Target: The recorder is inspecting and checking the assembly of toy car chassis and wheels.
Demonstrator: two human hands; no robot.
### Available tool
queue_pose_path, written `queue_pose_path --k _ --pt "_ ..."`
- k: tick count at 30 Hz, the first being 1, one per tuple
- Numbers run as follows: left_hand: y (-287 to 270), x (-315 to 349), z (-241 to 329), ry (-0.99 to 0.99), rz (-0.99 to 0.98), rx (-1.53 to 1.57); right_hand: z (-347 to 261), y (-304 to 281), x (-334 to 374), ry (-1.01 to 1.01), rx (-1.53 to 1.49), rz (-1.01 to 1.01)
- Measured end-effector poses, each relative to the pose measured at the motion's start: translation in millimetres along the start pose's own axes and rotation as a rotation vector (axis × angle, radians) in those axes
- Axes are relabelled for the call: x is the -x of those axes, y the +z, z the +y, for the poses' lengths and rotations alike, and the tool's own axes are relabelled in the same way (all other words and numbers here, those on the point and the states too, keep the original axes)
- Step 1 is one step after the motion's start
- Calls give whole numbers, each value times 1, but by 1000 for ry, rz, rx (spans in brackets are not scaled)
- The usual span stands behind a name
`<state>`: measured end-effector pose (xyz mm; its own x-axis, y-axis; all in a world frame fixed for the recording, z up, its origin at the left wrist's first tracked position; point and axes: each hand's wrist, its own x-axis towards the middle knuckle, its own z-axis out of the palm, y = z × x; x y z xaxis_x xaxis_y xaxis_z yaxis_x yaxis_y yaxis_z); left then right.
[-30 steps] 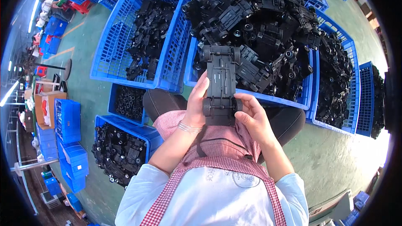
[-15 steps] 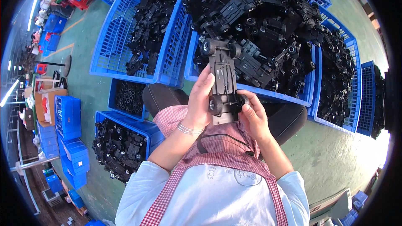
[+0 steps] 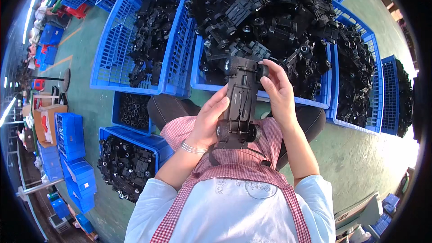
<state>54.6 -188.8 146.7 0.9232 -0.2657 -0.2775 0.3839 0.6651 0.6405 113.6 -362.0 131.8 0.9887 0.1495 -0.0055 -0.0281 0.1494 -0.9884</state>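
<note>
In front of my lap is a black toy car chassis (image 3: 240, 103) with four-wheel layout, its long side running away from me. My left hand (image 3: 209, 119) grips its left side, thumb along the edge; the fingers beneath are hidden. At the far right wheel (image 3: 262, 70), my right hand (image 3: 280, 91) has its thumb and fingers closed around the tyre. Just beyond the held chassis, a blue crate (image 3: 310, 101) is heaped with similar black chassis (image 3: 243, 11).
Further chassis fill a blue crate (image 3: 173, 87) at the left and another (image 3: 373, 123) at the right. Black rings or tyres lie in a small blue bin (image 3: 116, 112) by my left knee. A blue crate (image 3: 157, 153) of wheeled parts sits nearer. Blue boxes (image 3: 70, 137) stand farther left.
My right hand has gone from the near right wheel to the far right wheel. The chassis sits slightly nearer to me, and its near end looks darker. My left hand stays on its left side.
</note>
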Motion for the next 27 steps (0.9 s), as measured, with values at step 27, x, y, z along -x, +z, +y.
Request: queue_pose_path --k 27 --pt "-25 -8 -18 -59 -59 -171 14 2 1 197 158 77"
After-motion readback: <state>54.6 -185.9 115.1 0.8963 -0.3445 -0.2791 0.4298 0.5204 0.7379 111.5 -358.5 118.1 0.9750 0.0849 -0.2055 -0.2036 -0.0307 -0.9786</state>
